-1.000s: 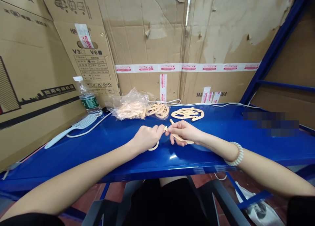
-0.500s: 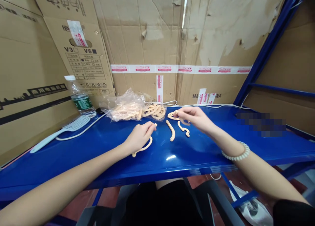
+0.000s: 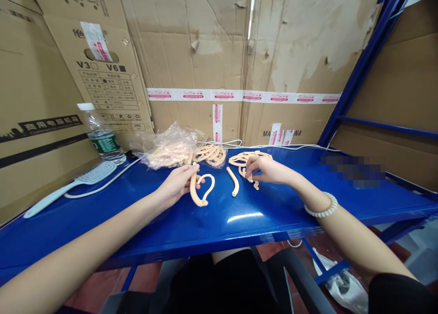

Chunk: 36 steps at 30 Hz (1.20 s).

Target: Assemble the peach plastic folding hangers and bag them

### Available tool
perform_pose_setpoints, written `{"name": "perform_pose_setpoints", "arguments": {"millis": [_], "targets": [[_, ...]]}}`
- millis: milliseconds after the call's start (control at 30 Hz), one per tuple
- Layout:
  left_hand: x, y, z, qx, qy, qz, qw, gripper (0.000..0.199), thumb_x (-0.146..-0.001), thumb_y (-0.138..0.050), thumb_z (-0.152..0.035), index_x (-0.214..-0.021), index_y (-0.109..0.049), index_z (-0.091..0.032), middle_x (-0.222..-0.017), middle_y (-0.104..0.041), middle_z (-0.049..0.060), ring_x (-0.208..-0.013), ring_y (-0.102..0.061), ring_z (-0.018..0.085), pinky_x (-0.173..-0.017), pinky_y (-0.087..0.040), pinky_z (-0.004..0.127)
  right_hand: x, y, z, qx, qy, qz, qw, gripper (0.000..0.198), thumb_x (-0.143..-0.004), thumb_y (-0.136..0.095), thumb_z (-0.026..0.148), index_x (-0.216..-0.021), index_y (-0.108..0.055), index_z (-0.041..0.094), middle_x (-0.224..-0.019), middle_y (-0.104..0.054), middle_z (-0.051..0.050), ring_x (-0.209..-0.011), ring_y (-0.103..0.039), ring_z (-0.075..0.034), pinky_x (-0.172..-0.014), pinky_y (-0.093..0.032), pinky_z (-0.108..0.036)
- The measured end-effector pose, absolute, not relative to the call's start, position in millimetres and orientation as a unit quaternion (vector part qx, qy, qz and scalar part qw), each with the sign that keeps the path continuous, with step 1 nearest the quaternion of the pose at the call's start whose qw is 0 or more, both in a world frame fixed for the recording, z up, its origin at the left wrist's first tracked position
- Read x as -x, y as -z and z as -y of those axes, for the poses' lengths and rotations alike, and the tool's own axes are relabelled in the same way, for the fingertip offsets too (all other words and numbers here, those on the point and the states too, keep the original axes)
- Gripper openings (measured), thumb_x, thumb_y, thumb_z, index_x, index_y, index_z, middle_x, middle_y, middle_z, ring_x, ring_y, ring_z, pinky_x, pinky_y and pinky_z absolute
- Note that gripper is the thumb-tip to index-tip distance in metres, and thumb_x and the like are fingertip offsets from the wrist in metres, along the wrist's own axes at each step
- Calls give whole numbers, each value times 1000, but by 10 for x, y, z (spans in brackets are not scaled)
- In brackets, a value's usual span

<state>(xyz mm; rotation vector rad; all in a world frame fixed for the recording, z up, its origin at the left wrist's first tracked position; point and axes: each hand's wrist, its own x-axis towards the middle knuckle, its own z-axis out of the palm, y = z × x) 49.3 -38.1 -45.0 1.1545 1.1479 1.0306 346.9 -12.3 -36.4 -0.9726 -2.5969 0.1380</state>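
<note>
My left hand (image 3: 178,182) is closed, thumb and fingers pinching the upper end of a curved beige wooden-looking piece (image 3: 194,191). A thinner curved strip (image 3: 212,182) loops off its lower end, so the two make a heart-like outline; I cannot tell whether they are fixed together. My right hand (image 3: 262,169) has its fingers closed on a small S-shaped beige piece (image 3: 256,185) at the table surface, partly covering it. Behind that hand lie several flat curved pieces (image 3: 239,158). Between the hands rests a single bent beige piece (image 3: 234,182).
Clear plastic bags (image 3: 171,145) of beige pieces lie at the back of the blue table (image 3: 205,232). On the left are a water bottle (image 3: 104,138), a pale hairbrush (image 3: 92,173) and a white cable (image 3: 102,192). Cardboard panels (image 3: 191,49) stand behind.
My left hand has turned and lifted its curved piece, showing more of it. My right hand has lowered from the flat pieces to the S-shaped piece, and more flat pieces show behind it.
</note>
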Motion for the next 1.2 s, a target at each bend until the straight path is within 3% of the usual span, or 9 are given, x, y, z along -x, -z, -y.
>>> {"name": "perform_pose_setpoints", "arguments": {"millis": [100,200,333,600,733,833,900,967,1200], "targets": [[-507,436,391,-472,-455,-474,589,15,-94,-55,-25,-84,-52,-15,-70,-72,7,-52,-65,12,-54,-53,21,-3459,297,200,323,-62,934,140,16,-78,-63,7,-80,-74,19,-87,-69,-4,-84,-64,-18,-79,-51,-33],[-536,437,430,-479,-459,-444,602,13,-94,-56,-24,-85,-50,-16,-70,-72,7,-56,-68,14,-59,-56,24,-3294,286,356,298,-23,925,234,16,-88,-60,18,-98,-72,19,-101,-68,-9,-96,-62,-22,-86,-50,-39],[-577,443,495,-498,-453,-427,604,12,-94,-56,-24,-88,-48,-17,-73,-73,8,-55,-68,15,-58,-56,26,-2975,357,586,166,37,940,297,48,-89,-63,43,-130,-56,19,-126,-59,-13,-118,-51,-27,-100,-42,-47],[-601,494,519,-520,-451,-401,604,17,-94,-57,-29,-92,-45,-17,-83,-72,9,-63,-69,15,-67,-57,31,-2857,494,661,128,98,955,250,28,-97,-51,37,-110,-65,17,-97,-63,-9,-109,-48,-26,-94,-39,-43],[-570,510,533,-642,-535,-389,387,43,-82,-70,-29,-114,-43,-22,-127,-58,14,-101,-66,23,-89,-53,45,-2854,504,668,139,114,945,272,24,-97,-50,35,-101,-66,18,-82,-59,-6,-93,-54,-21,-93,-37,-43],[-534,486,590,-801,-501,-319,71,44,-77,-75,-32,-114,-53,-23,-138,-50,12,-135,-41,30,-113,-28,56,-2847,534,660,166,123,935,288,23,-97,-50,36,-101,-66,19,-78,-58,-3,-81,-55,-18,-96,-33,-44],[-526,472,635,-877,-396,-265,-52,27,-84,-68,-37,-106,-59,-23,-126,-60,9,-131,-46,29,-117,-12,59,-2844,564,650,183,127,929,296,23,-96,-51,35,-100,-68,20,-76,-58,-3,-78,-55,-18,-96,-31,-45],[-536,478,664,-919,-302,-235,-92,21,-91,-59,-41,-99,-62,-22,-106,-69,6,-111,-60,25,-117,-10,59,-2836,593,644,195,129,925,299,24,-96,-50,35,-101,-68,20,-76,-59,-3,-76,-55,-18,-93,-31,-44],[-588,573,637,-936,-213,-243,-139,30,-101,-39,-38,-89,-57,-16,-85,-68,5,-77,-63,19,-88,-44,38,-2799,598,668,212,162,917,298,26,-96,-49,34,-97,-70,19,-75,-59,-3,-74,-51,-18,-87,-29,-41]]}}
